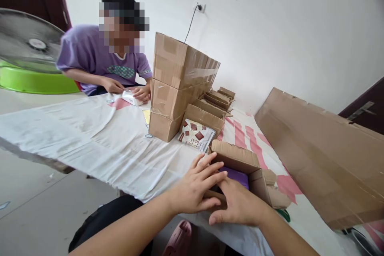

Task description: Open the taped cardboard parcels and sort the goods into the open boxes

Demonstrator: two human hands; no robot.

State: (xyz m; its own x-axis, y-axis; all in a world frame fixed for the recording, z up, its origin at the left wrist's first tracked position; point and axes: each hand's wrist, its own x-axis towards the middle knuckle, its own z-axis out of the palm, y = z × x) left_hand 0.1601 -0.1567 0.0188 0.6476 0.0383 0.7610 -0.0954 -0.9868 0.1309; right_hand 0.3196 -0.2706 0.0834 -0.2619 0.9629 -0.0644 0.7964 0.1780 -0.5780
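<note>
Close in front of me is an open cardboard box (pixel 259 186) with a purple item (pixel 237 177) inside, only partly visible. My left hand (pixel 199 188) lies over the box's left side, fingers stretched and spread. Across the near side rests my right hand (pixel 240 204), thumb apart from the fingers. Its fingertips overlap the left hand's and are partly hidden at the box opening. Neither hand visibly grips anything. Just beyond the box, a white packet (pixel 196 134) with brown squares printed on it leans against another open carton.
Stacked taped cartons (pixel 171 84) stand at centre, with open cartons (pixel 214 102) behind. A person (pixel 99 56) in purple handles a white box (pixel 132 98) across the cloth-covered table (pixel 75 132). A large cardboard panel (pixel 324 156) stands at right. A fan (pixel 33 42) is at left.
</note>
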